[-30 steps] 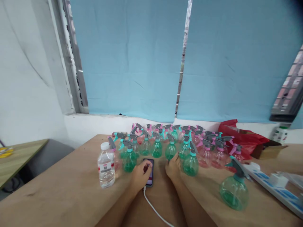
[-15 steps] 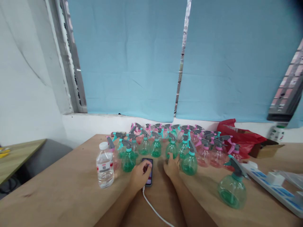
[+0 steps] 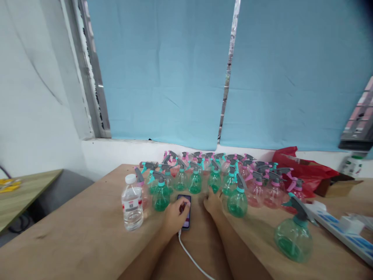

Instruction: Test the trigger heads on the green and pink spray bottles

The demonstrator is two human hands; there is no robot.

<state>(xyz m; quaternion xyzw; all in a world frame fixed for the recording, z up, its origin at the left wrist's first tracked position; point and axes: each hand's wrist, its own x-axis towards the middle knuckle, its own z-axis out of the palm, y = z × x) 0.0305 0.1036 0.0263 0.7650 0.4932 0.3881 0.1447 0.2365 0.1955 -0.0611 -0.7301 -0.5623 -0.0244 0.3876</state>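
Note:
My left hand (image 3: 174,214) rests over the right-hand side of a phone (image 3: 187,221) that lies face up on the table. Its thumb and index finger curl together above the lit screen, and nothing shows between them. On the table to the right of the phone lies my right hand (image 3: 213,201), fingers bent and a little apart, holding nothing I can see. Just beyond its fingertips stands a green spray bottle (image 3: 215,179); whether they touch is unclear. Another green spray bottle (image 3: 237,204) stands right of that hand. A white charging cable (image 3: 186,251) runs from the phone's lower end.
Many green and pink spray bottles (image 3: 256,192) crowd the back of the wooden table (image 3: 72,233). A clear water bottle (image 3: 132,210) stands on the left. One spray bottle (image 3: 294,237) stands front right, near a power strip (image 3: 335,225). Behind are a red bag (image 3: 300,167) and cardboard box (image 3: 340,186).
The view has swung slightly left, so things sit further right in it. My right hand's fingers have lowered a little at the green spray bottle. My left hand stays over the phone.

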